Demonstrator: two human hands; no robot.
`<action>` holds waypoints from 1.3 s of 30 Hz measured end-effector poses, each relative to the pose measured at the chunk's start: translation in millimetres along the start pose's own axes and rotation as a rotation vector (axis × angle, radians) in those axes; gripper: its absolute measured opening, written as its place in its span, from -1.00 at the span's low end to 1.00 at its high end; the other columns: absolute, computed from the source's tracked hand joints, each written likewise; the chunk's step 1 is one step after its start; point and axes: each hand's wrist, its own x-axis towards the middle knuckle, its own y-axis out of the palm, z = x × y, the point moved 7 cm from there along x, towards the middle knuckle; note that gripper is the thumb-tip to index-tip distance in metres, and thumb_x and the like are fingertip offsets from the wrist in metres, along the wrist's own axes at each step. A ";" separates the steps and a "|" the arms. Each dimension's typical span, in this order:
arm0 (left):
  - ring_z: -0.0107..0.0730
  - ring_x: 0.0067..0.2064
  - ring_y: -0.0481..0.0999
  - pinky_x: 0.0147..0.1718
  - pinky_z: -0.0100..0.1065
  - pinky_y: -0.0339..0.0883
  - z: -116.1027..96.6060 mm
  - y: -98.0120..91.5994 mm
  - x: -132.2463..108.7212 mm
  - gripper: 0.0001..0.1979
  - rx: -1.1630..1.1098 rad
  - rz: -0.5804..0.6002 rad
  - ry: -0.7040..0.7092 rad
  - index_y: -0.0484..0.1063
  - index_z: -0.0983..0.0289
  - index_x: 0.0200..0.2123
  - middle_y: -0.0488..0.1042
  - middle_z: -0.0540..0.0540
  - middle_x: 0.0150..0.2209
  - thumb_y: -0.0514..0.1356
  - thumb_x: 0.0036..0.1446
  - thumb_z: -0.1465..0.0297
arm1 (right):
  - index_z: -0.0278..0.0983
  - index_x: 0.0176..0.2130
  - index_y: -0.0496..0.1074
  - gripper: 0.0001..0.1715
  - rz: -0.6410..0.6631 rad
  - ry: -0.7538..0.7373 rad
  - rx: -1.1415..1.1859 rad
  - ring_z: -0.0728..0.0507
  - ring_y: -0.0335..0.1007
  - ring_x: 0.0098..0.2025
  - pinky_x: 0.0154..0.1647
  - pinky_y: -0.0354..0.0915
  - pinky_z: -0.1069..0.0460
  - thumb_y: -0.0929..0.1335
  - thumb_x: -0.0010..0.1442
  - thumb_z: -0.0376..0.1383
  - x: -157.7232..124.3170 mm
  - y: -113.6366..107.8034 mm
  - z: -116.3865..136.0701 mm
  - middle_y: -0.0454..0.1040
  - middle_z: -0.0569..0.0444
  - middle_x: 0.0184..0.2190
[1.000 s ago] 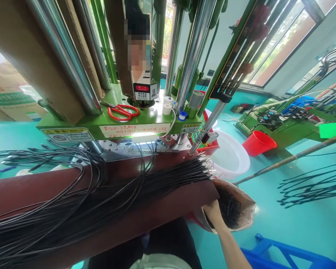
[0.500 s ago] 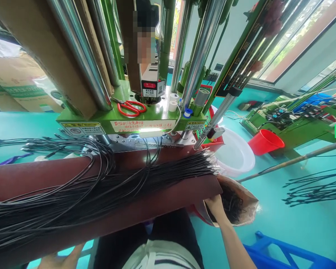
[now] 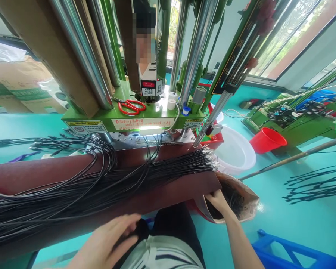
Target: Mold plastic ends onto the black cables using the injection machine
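Observation:
Thin black cables (image 3: 81, 194) lie in a thick bundle along the dark red tabletop (image 3: 182, 190), their silvery ends gathered at the right. My left hand (image 3: 112, 239) hovers over my lap by the table's front edge, thumb apart from the fingers, holding nothing that I can see. At the table's right corner, my right hand (image 3: 218, 201) reaches over the rim of a paper-lined bag (image 3: 252, 200) with dark scraps inside. Its fingertips are hidden there, so any hold is unclear. Several cables run from the bundle into the green machine (image 3: 123, 121).
Red-handled scissors (image 3: 131, 107) rest on the machine bed, beside a hot-surface caution label (image 3: 152, 88). White tub (image 3: 238, 149), red bucket (image 3: 268, 141) and blue stool (image 3: 291, 248) stand to the right. More cables (image 3: 316, 185) hang at far right. A person is behind the machine.
My left hand has risen from below the table's front edge at the lower left and moved right, over my lap. My right hand stays at the bag, shifted slightly.

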 end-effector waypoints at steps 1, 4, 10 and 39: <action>-0.29 -0.19 0.48 -0.13 -0.34 0.35 -28.8 -4.9 22.8 -0.60 0.023 -0.002 0.106 0.42 0.12 -0.08 0.51 0.08 -0.18 0.08 0.05 0.12 | -0.36 -0.10 0.39 -0.47 0.010 -0.016 -0.017 -0.32 0.29 0.00 0.01 0.19 -0.19 0.32 -0.09 -0.20 0.5 -0.2 2.1 0.44 -0.14 -0.10; -0.29 -0.09 0.42 -0.05 -0.25 0.30 -92.0 -9.6 90.5 -0.67 0.142 -0.010 0.359 0.36 0.23 -0.06 0.45 0.14 -0.11 -0.03 0.18 0.29 | -0.34 -0.16 0.42 -0.59 0.050 -0.058 -0.061 -0.28 0.34 -0.07 -0.02 0.21 -0.17 0.29 -0.05 -0.25 -1.1 -1.3 8.3 0.47 -0.10 -0.17; -0.12 0.04 0.31 -0.01 -0.14 0.19 -119.3 15.0 184.3 -0.64 0.498 -0.047 0.388 0.22 0.42 0.02 0.34 0.32 -0.02 0.00 0.17 0.39 | -0.31 -0.05 0.31 -0.53 0.048 -0.098 -0.117 -0.24 0.31 -0.01 0.01 0.21 -0.15 0.27 -0.01 -0.31 -17.1 -8.3 11.5 0.42 -0.09 -0.10; -0.26 -0.21 0.43 -0.22 -0.28 0.21 -103.9 26.0 229.6 -0.78 0.153 0.227 0.351 0.26 0.26 -0.25 0.45 0.14 -0.26 -0.10 0.16 0.31 | -0.29 -0.40 0.30 -0.93 -0.016 0.575 1.705 -0.09 0.46 -0.27 -0.18 0.35 0.00 0.24 0.10 -0.38 85.1 69.1 127.4 0.47 0.04 -0.42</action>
